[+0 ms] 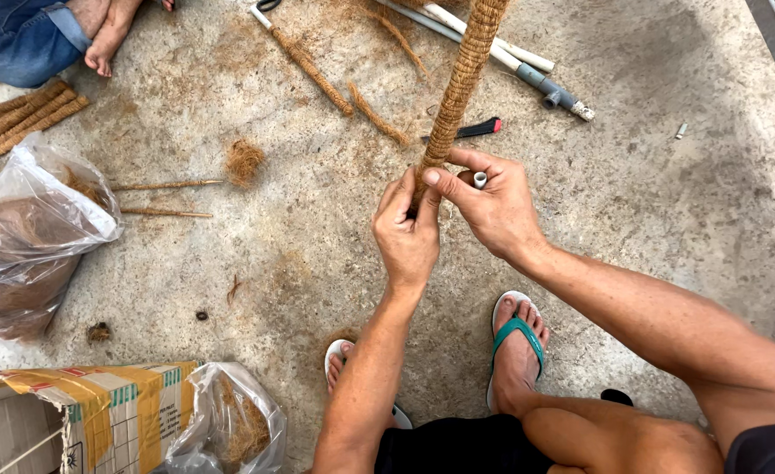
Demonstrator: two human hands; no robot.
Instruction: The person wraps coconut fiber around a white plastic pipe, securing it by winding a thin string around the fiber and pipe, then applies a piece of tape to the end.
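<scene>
A long pole wrapped in brown coir rope [459, 83] slants up from my hands to the top edge of the view. My left hand [407, 235] grips its lower end. My right hand [491, 204] pinches the same end from the right, thumb and forefinger on the fibre, with a small white tube piece [480, 179] showing between the fingers. Both hands touch each other around the pole's bottom end, above the concrete floor.
Coir-wrapped sticks [20, 116] lie at upper left beside another person's foot [104, 37]. A clear bag of coir fibre [20, 241] and a cardboard box [97, 412] are at left. White and grey pipes [528, 70], a black-and-red cutter [475, 130] and loose fibre lie farther off. My feet wear flip-flops [517, 338].
</scene>
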